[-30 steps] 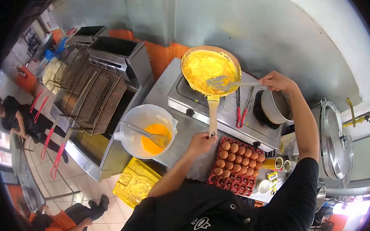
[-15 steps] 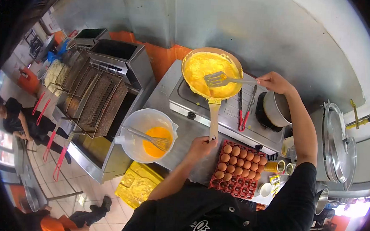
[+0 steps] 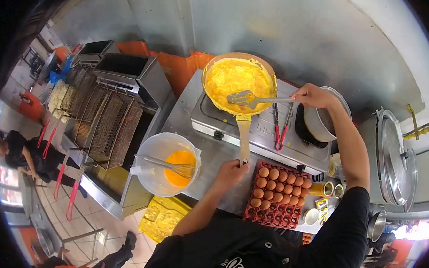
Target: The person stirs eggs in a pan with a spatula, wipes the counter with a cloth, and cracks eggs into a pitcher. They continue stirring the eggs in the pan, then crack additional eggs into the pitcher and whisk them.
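Note:
A pan of soft yellow egg sits on the stove, its pale handle pointing toward me. My left hand is closed round the end of that handle. In my right hand is the grey handle of a slotted spatula, whose blade rests in the egg at the pan's middle right. Just below the pan, red-handled tongs lie on the stove. A white bowl with beaten egg and a whisk stands left of my left hand. Brown eggs fill part of a red tray.
Fryer baskets with red handles stand at the left. A pot is on the stove's right side. Beyond my right arm is a large lidded pot. A yellow container lies below the bowl. Two other people are at the far left.
The spatula blade has shifted slightly left and down within the pan. The whole view has moved a little. Both hands keep their holds.

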A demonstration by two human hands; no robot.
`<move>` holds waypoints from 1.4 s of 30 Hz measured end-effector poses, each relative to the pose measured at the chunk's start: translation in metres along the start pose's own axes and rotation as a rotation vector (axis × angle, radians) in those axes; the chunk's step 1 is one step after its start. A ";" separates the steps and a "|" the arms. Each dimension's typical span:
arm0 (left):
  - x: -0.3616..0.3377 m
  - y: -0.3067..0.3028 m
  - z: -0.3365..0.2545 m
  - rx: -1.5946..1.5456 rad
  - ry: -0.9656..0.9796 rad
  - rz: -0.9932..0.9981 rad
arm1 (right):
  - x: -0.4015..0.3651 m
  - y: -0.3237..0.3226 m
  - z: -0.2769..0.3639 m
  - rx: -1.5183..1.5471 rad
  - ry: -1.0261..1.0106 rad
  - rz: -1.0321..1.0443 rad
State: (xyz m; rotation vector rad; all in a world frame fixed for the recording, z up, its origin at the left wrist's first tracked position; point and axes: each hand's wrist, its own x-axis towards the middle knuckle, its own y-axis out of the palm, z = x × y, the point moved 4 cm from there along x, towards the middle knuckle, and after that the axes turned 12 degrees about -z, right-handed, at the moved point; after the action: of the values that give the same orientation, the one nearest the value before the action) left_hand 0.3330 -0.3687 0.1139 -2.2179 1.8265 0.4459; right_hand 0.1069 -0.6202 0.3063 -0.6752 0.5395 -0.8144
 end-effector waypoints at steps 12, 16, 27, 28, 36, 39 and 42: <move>-0.002 0.001 -0.004 -0.106 -0.019 0.094 | -0.011 0.030 -0.006 0.326 0.522 0.099; -0.003 0.001 -0.001 -0.098 0.014 0.071 | -0.018 0.058 -0.023 0.652 0.694 0.152; 0.002 0.002 0.004 -0.187 0.015 0.121 | -0.023 0.095 -0.011 0.805 0.603 -0.002; 0.001 0.001 0.003 -0.104 -0.006 0.103 | -0.025 0.099 -0.005 0.867 0.641 0.017; 0.007 0.000 0.013 -0.053 0.015 0.087 | -0.052 0.116 0.000 1.117 0.716 -0.104; 0.007 0.003 0.023 -0.074 0.005 0.137 | -0.067 0.118 -0.003 1.211 0.667 -0.216; 0.000 0.003 0.039 -0.260 0.015 0.119 | -0.077 0.128 0.004 1.309 0.572 -0.319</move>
State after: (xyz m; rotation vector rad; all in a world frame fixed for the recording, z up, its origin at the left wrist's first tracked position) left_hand 0.3266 -0.3552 0.0779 -2.2855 2.0167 0.7302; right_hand 0.1256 -0.4929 0.2301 0.7217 0.2914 -1.4367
